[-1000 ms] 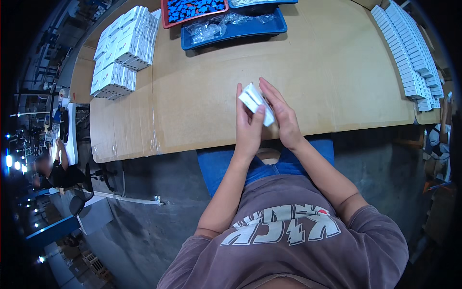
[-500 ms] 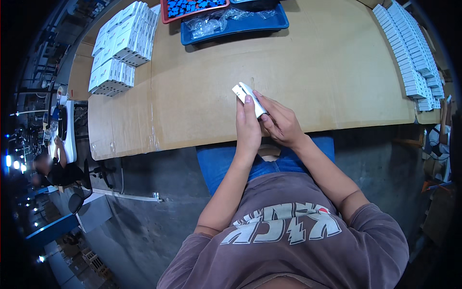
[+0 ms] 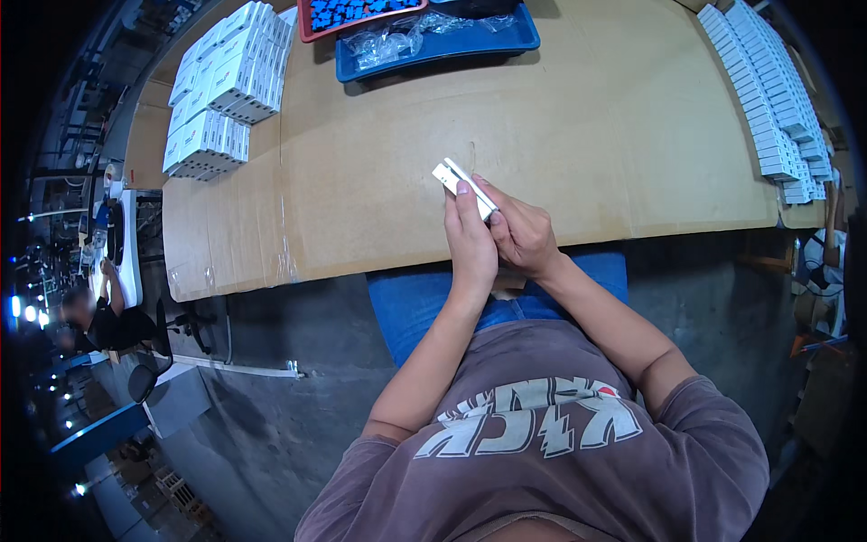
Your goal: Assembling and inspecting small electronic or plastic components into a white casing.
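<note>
Right hand (image 3: 526,237) has closed in; both hands (image 3: 473,244) grip the white box (image 3: 447,175) between them.

This is a workshop or factory floor: a wide, brown cardboard-covered table (image 3: 379,181) bears neat stacks of small white boxes (image 3: 221,77) and a red plastic tray (image 3: 305,37) of small blue parts; beyond the bare grey floor (image 3: 253,425), a black-clad person (image 3: 122,323) sits at a white bench (image 3: 133,257).
</note>
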Tool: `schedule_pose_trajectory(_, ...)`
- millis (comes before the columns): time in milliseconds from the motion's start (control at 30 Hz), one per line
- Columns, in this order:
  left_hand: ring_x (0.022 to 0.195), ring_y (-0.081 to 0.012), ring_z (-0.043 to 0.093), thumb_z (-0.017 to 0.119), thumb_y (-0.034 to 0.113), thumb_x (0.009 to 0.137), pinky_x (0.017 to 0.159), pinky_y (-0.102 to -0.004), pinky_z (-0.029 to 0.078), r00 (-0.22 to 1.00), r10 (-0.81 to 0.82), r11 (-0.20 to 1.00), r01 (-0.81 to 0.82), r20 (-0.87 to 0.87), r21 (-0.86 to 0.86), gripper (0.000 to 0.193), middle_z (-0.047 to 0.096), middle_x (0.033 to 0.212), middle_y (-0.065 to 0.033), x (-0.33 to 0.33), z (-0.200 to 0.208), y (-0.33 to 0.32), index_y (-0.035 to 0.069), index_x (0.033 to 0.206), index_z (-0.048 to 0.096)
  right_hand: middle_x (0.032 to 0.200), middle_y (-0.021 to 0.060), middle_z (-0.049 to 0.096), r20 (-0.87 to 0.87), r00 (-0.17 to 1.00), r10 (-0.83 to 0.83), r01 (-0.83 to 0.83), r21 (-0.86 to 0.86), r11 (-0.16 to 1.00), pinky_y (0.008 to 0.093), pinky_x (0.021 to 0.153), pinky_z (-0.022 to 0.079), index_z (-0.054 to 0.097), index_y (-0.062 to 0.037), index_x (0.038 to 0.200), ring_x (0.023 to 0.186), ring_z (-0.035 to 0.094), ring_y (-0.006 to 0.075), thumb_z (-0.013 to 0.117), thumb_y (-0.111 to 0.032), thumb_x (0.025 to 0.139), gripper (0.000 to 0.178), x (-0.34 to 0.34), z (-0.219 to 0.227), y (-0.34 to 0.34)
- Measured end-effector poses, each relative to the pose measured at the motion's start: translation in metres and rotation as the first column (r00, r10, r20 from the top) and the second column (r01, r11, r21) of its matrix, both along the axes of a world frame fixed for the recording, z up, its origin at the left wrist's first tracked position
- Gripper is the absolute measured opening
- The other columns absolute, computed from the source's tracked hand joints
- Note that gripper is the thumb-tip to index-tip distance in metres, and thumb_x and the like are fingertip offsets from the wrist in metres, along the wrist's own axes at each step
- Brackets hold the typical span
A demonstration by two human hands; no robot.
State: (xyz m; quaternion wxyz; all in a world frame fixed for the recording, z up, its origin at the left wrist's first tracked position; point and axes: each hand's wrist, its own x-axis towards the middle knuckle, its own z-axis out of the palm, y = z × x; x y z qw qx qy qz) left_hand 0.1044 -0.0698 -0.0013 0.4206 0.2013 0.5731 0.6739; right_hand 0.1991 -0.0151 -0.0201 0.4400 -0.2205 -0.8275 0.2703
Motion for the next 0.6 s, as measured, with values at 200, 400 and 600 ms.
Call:
schedule_pose_trajectory(200,0.079,-0.0083,0.051,0.037,0.042,0.114,0.068,-0.0268,0.045,0.999,0.011,1.0,-0.011,0.038,-0.002,0.044,0.054,0.09,-0.001,0.0,-0.001,-0.001,0.002,0.116,0.054,0.12,0.0245,0.072,-0.003,1.0,-0.006,0.006,0.002,1.0,0.0401,0.08,0.063,0.062,0.01,0.131,0.096,0.076,0.0355,0.053,-0.006,0.099,0.036,-0.002,-0.002,-0.002)
schedule_pose_trajectory(400,0.081,-0.0079,0.05,0.037,0.05,0.111,0.071,-0.0283,0.043,0.998,0.036,0.999,-0.035,0.06,-0.02,0.05,0.054,0.09,0.0013,0.0,-0.002,-0.003,0.005,0.1,0.057,0.131,0.0263,0.067,-0.025,0.999,0.035,-0.038,-0.102,0.994,0.0408,0.094,0.06,0.06,0.0084,0.135,0.114,0.071,0.0382,0.053,-0.007,0.101,0.038,0.0,-0.001,-0.006)
schedule_pose_trajectory(600,0.142,-0.0265,0.044,0.054,0.025,0.099,0.117,-0.0385,0.037,0.988,-0.093,0.98,0.112,-0.119,0.166,0.081,0.044,0.151,-0.0184,-0.036,0.003,-0.003,0.008,0.167,0.015,0.152,0.0216,0.053,-0.167,0.965,0.203,-0.259,-0.468,0.845,0.0399,0.12,0.037,0.055,0.0028,0.146,0.144,0.049,0.0327,0.05,-0.011,0.105,0.043,0.005,0.014,0.006)
